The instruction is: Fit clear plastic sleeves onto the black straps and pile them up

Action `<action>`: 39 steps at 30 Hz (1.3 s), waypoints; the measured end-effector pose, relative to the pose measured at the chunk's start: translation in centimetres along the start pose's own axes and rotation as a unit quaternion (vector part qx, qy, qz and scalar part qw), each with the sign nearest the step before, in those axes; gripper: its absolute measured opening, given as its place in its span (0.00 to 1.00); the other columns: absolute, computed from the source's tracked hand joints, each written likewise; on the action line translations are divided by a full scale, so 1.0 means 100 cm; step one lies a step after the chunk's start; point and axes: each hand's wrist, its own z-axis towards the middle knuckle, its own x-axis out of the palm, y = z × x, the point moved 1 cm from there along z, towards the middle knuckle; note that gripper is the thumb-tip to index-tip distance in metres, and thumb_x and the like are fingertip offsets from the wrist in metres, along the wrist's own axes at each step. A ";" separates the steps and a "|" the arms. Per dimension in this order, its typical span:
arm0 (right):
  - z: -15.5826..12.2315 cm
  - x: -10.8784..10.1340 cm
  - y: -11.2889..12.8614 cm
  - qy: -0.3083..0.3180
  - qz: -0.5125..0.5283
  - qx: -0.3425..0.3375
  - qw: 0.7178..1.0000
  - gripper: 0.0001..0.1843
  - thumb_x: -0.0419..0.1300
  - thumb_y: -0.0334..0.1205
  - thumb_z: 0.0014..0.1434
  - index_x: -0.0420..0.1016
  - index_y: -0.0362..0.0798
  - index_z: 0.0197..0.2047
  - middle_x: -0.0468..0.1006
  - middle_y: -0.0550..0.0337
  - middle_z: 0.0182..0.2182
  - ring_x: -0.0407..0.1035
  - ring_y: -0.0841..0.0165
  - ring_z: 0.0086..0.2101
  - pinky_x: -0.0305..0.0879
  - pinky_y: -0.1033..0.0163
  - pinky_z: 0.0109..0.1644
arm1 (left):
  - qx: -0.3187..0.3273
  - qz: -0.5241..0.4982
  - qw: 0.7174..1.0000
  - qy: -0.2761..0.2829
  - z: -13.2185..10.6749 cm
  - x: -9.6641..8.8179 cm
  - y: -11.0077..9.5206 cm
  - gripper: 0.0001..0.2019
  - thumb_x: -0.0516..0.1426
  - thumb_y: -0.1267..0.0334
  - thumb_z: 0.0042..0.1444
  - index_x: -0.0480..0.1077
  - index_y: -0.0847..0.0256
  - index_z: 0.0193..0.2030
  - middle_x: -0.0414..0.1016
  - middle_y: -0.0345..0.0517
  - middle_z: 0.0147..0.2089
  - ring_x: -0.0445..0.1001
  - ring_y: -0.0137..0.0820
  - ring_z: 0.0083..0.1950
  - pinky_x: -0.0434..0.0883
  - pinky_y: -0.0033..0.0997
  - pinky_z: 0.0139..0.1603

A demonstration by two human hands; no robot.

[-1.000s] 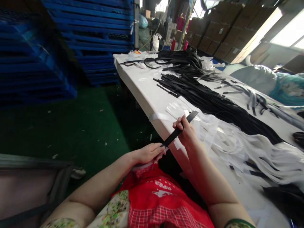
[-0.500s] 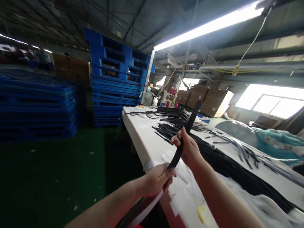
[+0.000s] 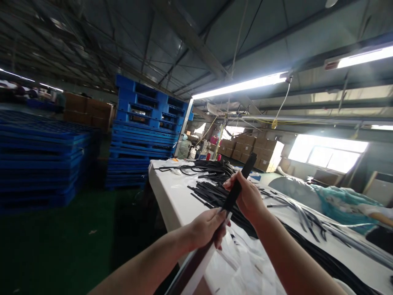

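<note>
At the long edge of a white table (image 3: 167, 196), a black strap (image 3: 232, 197) slants upward through two bare hands.
Its upper end juts free past the right hand (image 3: 248, 196), whose thumb and curled fingers pinch it; lower down, the left hand (image 3: 207, 226) grips it, thumb on top and fingers folded beneath, and a dark-and-pale length runs on below toward the bottom of the view. Beyond the hands, black strips (image 3: 211, 192) lie in bunches on the table, with white strips (image 3: 245, 262) nearer. Farther off stand stacked blue pallets (image 3: 143, 137) and brown cartons (image 3: 260, 153); at right, another person's arm (image 3: 382, 217) shows beside a teal bag (image 3: 340, 200).
</note>
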 end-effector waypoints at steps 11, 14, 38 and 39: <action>0.002 0.004 0.046 -0.031 -0.021 -0.074 0.997 0.22 0.69 0.57 0.48 0.70 0.47 0.28 0.75 0.60 0.21 0.72 0.68 0.28 0.71 0.64 0.35 | 0.052 0.043 0.997 0.035 0.007 0.016 -0.024 0.30 0.51 0.31 0.53 0.63 0.62 0.35 0.61 0.32 0.19 0.60 0.21 0.16 0.68 0.26 0.21; 0.002 0.011 0.053 -0.014 -0.051 -0.078 0.996 0.24 0.67 0.60 0.50 0.67 0.47 0.28 0.77 0.58 0.22 0.72 0.68 0.25 0.69 0.65 0.28 | 0.086 0.040 0.995 0.031 0.017 0.022 -0.045 0.29 0.51 0.32 0.54 0.63 0.62 0.34 0.62 0.33 0.20 0.61 0.21 0.16 0.69 0.25 0.21; -0.032 -0.025 0.074 0.020 -0.136 -0.097 0.986 0.26 0.59 0.62 0.57 0.75 0.51 0.49 0.81 0.57 0.36 0.68 0.70 0.24 0.62 0.65 0.25 | 0.119 0.038 0.990 0.061 0.048 0.059 -0.077 0.26 0.52 0.35 0.56 0.61 0.61 0.34 0.57 0.30 0.20 0.57 0.20 0.16 0.68 0.24 0.19; -0.036 -0.029 0.073 0.039 -0.111 -0.087 0.989 0.26 0.59 0.60 0.57 0.74 0.52 0.51 0.80 0.57 0.38 0.69 0.69 0.28 0.65 0.64 0.30 | 0.127 0.038 0.990 0.052 0.049 0.057 -0.078 0.26 0.52 0.36 0.56 0.61 0.61 0.34 0.57 0.30 0.20 0.57 0.20 0.16 0.68 0.24 0.19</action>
